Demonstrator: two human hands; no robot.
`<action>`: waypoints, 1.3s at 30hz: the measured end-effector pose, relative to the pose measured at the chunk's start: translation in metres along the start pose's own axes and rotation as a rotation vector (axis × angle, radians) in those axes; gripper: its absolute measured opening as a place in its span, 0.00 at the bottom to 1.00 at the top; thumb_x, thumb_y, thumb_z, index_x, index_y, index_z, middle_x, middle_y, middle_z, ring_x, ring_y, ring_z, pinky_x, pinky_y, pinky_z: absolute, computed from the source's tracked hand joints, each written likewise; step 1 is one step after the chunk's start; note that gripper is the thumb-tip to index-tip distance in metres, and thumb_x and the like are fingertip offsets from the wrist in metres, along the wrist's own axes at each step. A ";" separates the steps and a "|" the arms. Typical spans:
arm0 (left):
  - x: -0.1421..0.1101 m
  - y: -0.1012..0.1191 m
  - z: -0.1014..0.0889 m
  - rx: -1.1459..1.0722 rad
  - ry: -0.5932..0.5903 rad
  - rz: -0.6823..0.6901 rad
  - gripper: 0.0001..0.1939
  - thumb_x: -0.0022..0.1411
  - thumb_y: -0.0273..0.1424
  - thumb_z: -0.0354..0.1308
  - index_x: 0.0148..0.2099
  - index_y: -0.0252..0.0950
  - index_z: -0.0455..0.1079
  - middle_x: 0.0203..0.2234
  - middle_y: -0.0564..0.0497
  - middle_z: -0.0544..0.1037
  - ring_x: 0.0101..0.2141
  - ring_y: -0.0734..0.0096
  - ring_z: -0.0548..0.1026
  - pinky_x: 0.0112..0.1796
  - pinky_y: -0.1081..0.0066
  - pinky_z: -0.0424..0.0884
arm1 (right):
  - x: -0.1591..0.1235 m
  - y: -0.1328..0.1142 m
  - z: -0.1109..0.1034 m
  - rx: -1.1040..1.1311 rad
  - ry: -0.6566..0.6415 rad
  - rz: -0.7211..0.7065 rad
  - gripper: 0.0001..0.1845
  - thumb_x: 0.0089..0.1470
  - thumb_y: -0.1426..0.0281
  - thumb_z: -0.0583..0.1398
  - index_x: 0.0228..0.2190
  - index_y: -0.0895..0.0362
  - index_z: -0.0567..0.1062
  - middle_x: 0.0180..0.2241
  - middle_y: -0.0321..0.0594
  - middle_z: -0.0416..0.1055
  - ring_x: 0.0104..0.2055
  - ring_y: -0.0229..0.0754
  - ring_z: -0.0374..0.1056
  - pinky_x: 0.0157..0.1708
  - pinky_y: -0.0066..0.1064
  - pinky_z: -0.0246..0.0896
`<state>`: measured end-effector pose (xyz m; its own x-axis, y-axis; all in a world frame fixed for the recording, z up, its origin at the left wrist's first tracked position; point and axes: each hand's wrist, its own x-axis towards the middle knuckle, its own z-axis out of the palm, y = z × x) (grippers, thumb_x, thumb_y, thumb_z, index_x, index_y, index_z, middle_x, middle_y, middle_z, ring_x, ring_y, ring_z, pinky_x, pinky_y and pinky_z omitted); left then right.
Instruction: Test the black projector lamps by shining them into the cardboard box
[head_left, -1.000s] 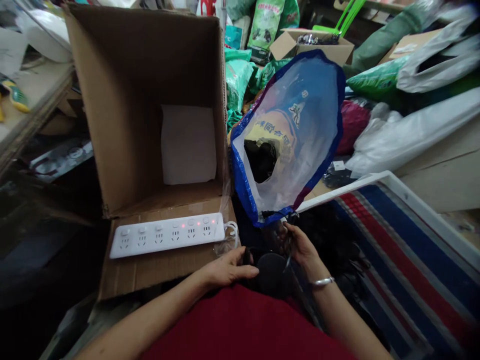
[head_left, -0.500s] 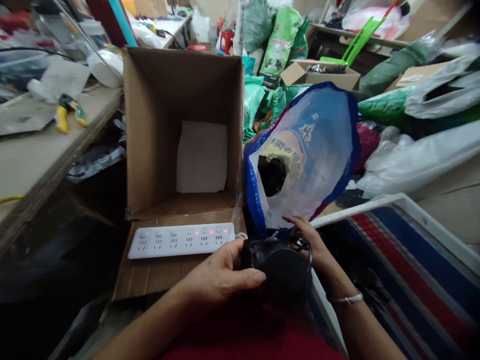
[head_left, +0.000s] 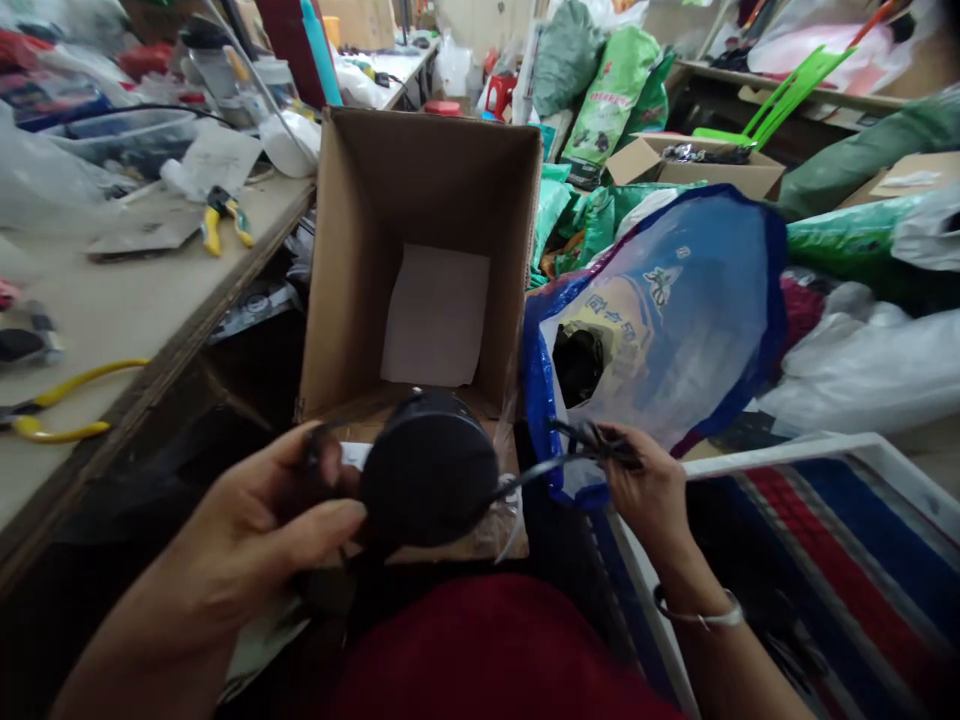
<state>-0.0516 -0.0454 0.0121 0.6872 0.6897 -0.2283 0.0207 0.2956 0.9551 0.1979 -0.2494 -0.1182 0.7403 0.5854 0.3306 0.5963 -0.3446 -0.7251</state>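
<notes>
My left hand (head_left: 259, 520) grips a round black device (head_left: 427, 468) and holds it up in front of an open cardboard box (head_left: 360, 250). A thin black cable (head_left: 540, 462) runs from the device to my right hand (head_left: 649, 490), which pinches the bundled cable end. Just beyond my right hand stands an open blue-edged plastic bag (head_left: 675, 310) with dark items inside. A white sheet (head_left: 435, 315) lies at the bottom of the box. The device hides the box's front flap.
A workbench (head_left: 112, 300) on the left carries yellow-handled pliers (head_left: 45, 405), another yellow tool (head_left: 221, 215) and clutter. A white-framed tray with red and blue stripes (head_left: 847, 520) lies at the right. Green sacks (head_left: 607, 100), plastic bags and a small cardboard box (head_left: 697, 165) crowd the back.
My left hand has lifted the black device up and leftward in front of the box, hiding the white power strip. My right hand has drawn the cable out to the right.
</notes>
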 end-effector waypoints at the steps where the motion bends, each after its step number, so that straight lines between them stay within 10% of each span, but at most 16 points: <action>1: 0.000 -0.001 -0.010 -0.004 0.041 0.012 0.14 0.41 0.31 0.70 0.29 0.40 0.67 0.20 0.57 0.73 0.18 0.76 0.69 0.18 0.80 0.67 | 0.004 -0.012 0.002 0.073 -0.064 -0.001 0.09 0.54 0.67 0.57 0.34 0.58 0.75 0.26 0.40 0.72 0.26 0.40 0.68 0.28 0.31 0.66; 12: 0.012 -0.035 -0.053 -0.137 0.059 0.021 0.11 0.49 0.28 0.66 0.32 0.38 0.66 0.26 0.54 0.78 0.23 0.66 0.77 0.23 0.69 0.76 | -0.005 -0.027 0.117 0.300 -0.456 -0.142 0.09 0.53 0.65 0.59 0.27 0.58 0.72 0.24 0.38 0.69 0.27 0.39 0.67 0.27 0.28 0.62; 39: 0.063 -0.078 -0.033 -0.370 0.014 0.112 0.15 0.48 0.25 0.66 0.32 0.37 0.61 0.25 0.57 0.73 0.25 0.72 0.75 0.29 0.70 0.72 | -0.036 -0.022 0.135 0.037 -0.341 -0.353 0.07 0.58 0.67 0.54 0.28 0.55 0.67 0.26 0.40 0.67 0.27 0.41 0.67 0.24 0.29 0.61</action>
<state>-0.0334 -0.0031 -0.0834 0.6602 0.7395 -0.1315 -0.3189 0.4345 0.8423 0.1159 -0.1638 -0.1953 0.3476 0.8709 0.3474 0.7763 -0.0595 -0.6275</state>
